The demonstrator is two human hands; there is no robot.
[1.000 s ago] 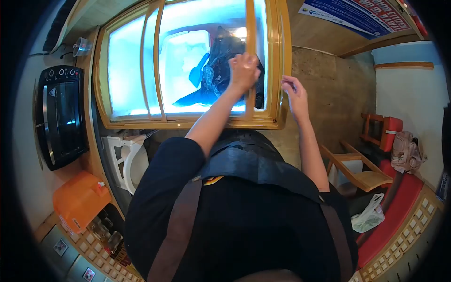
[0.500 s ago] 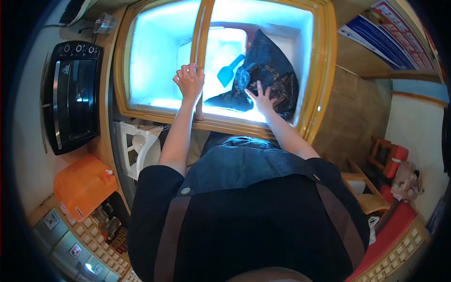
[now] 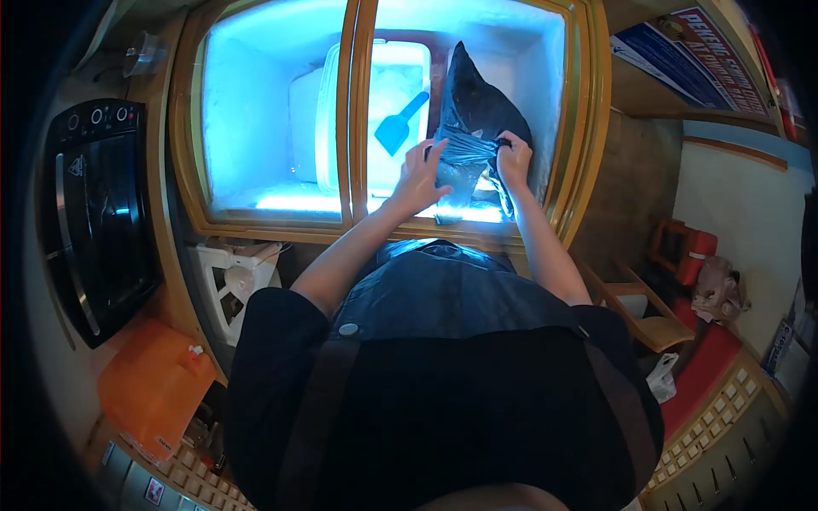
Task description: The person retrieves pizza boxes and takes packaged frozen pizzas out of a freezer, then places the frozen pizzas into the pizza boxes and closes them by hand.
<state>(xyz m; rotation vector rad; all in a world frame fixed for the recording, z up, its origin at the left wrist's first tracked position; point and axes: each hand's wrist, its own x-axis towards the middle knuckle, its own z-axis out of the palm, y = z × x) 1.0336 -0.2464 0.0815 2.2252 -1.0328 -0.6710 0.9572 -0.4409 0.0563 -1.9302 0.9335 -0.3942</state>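
A black plastic bag (image 3: 484, 98) lies in the right part of a lit chest freezer with a gold frame (image 3: 588, 128). My right hand (image 3: 515, 160) is closed on the bag's right edge. At its left edge my left hand (image 3: 417, 180) pinches the plastic between thumb and fingers, and the bag is stretched in folds between both hands. Left of the bag, a blue scoop (image 3: 399, 126) rests on ice in a white tub (image 3: 325, 128).
A black toaster oven (image 3: 100, 213) and an orange container (image 3: 155, 383) are on the left. Below the freezer's left side is a white plastic item (image 3: 223, 294). A wooden chair (image 3: 652, 324) and a red bench (image 3: 707, 375) stand at the right.
The sliding lid moved left, uncovering the freezer's right side. My left hand left the lid's frame for the bag; my right hand, spread over the bag before, now grips it. The plastic is pulled taut.
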